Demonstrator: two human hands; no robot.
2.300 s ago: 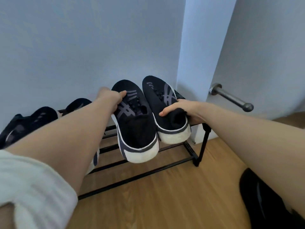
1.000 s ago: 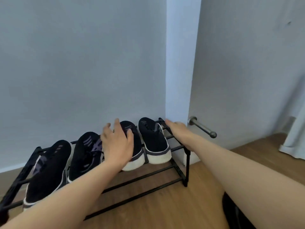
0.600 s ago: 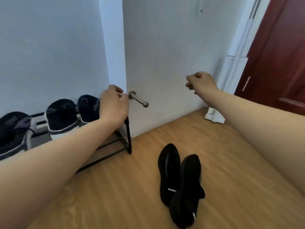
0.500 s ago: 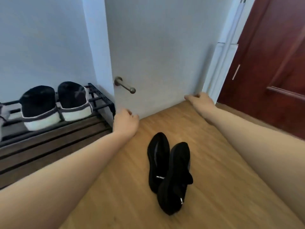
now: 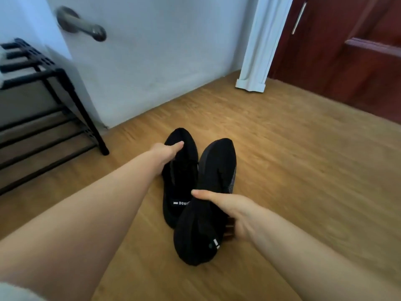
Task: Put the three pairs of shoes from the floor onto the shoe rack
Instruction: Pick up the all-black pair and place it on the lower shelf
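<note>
Two all-black shoes lie side by side on the wooden floor. My left hand [image 5: 166, 152] wraps its thumb and fingers around the front part of the left black shoe [image 5: 181, 181]. My right hand [image 5: 230, 211] grips the heel end of the right black shoe [image 5: 208, 203], which leans against the left one. The black metal shoe rack [image 5: 65, 90] stands at the left edge; only its right end shows, with a strip of white shoe sole [image 5: 3, 58] on its top tier.
A pale wall with a grey metal door stop [image 5: 81, 23] rises behind the rack. A white door frame [image 5: 258, 48] and a dark red door [image 5: 347, 46] stand at the back right. Wooden floor [image 5: 303, 159] spreads to the right.
My view turned from the rack, where both hands left a black-and-white pair, to the floor. Both hands came down and closed on the two black shoes.
</note>
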